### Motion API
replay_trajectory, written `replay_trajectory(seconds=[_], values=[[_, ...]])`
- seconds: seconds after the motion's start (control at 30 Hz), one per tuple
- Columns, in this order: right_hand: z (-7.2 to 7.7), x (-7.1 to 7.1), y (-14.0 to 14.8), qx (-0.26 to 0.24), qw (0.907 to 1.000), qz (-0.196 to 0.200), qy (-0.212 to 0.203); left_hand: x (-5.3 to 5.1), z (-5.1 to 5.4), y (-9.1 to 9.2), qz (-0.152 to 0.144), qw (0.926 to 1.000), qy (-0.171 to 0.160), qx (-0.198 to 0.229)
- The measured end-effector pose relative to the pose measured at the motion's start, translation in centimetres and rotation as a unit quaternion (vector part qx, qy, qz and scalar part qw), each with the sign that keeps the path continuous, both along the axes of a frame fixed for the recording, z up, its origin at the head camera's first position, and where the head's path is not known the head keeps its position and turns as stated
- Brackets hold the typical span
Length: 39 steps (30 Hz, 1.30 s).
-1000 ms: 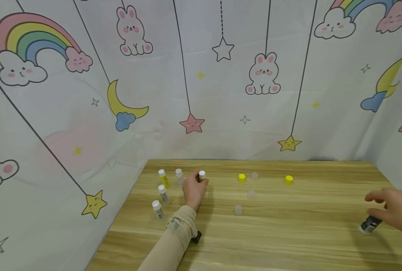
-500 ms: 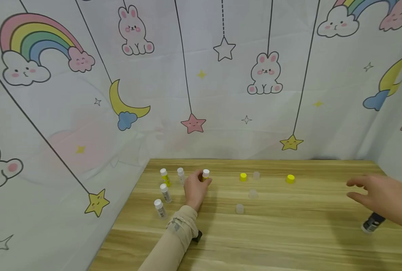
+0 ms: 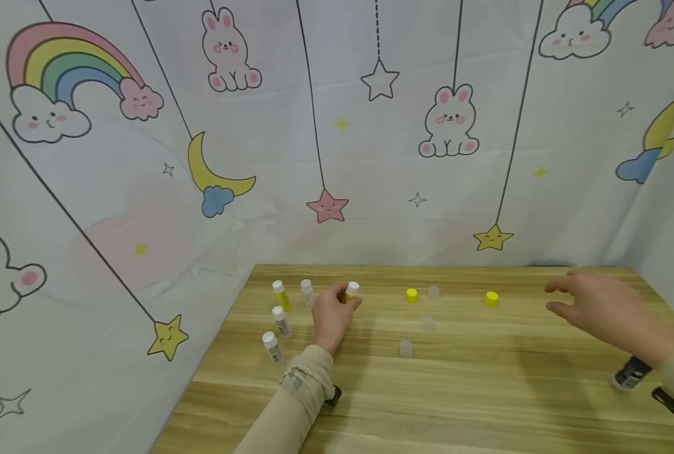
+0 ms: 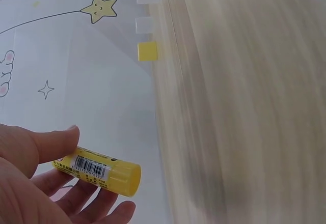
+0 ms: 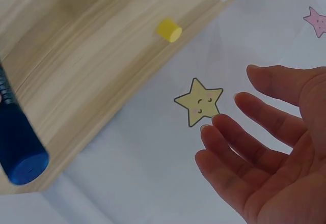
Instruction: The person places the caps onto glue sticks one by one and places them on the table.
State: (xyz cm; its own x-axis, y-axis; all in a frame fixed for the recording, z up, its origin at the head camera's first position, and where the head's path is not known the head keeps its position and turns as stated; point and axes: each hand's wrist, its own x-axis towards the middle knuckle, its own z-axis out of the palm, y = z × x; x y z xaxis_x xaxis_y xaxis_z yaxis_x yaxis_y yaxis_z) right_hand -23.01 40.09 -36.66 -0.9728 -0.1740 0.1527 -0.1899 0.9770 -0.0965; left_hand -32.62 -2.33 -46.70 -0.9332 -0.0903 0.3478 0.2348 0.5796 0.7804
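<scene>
My left hand [image 3: 332,315] pinches a yellow glue stick [image 3: 352,294] between thumb and fingers, its white end up in the head view. In the left wrist view the label and barcode of that yellow glue stick [image 4: 94,170] show. Beside this hand stand another yellow glue stick [image 3: 281,296] and three pale ones, among them a front glue stick [image 3: 272,349]. My right hand [image 3: 603,309] hovers at the right with loosely bent fingers and nothing in it. Below it is a dark cylinder [image 3: 630,373] with a white end, partly covered by the forearm.
On the wooden table [image 3: 456,403] lie a yellow cap [image 3: 412,295], another yellow cap [image 3: 492,299] and several clear caps, such as the nearest clear cap [image 3: 406,348]. A patterned white cloth [image 3: 382,233] hangs behind the table's back edge.
My right hand has moved up and left, away from the dark cylinder, which stays on the table. My left hand still holds the yellow glue stick; the head view has shifted slightly.
</scene>
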Motion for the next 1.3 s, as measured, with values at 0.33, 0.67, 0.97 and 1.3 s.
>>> replay_trajectory(seconds=[0.33, 0.67, 0.97, 1.3], values=[[0.0, -2.1, -1.5, -0.027, 0.9991, 0.030, 0.009, 0.4, 0.9, -0.1, -0.018, 0.9998, 0.001, -0.008], [-0.8, -3.6, -3.0, -0.056, 0.9978, 0.034, -0.014, 1.1, 1.7, 0.2, -0.019, 0.9998, 0.008, -0.008], [-1.9, -5.3, -3.7, -0.077, 0.9958, 0.036, -0.035, 1.5, 1.9, 0.4, -0.024, 0.9992, 0.027, -0.018], [-3.1, -6.8, -3.8, -0.100, 0.9919, 0.027, -0.072, 1.7, 1.9, 0.6, -0.024, 0.9988, 0.032, -0.029]])
